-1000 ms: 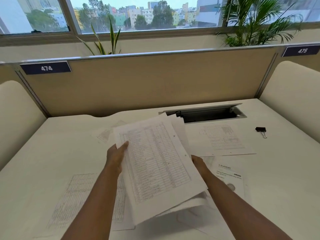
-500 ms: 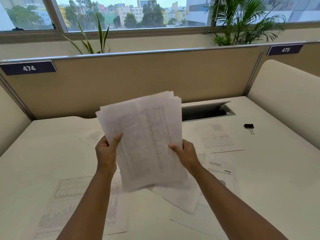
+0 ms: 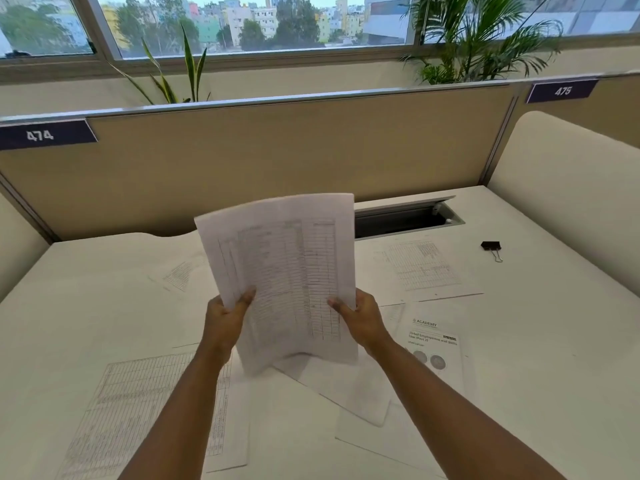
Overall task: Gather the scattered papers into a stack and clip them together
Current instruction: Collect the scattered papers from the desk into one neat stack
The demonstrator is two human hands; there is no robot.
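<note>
A stack of papers (image 3: 287,271) is being held upright above the middle of the desk (image 3: 554,341), the left hand (image 3: 225,320) and right hand (image 3: 360,320) pinching its side edges. A binder clip (image 3: 491,246) is lying near the far right edge.

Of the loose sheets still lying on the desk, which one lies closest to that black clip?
The sheet with the faint grid table, just in front of the desk's cable slot. It lies nearest the binder clip; the other sheets sit farther toward the person.
</note>
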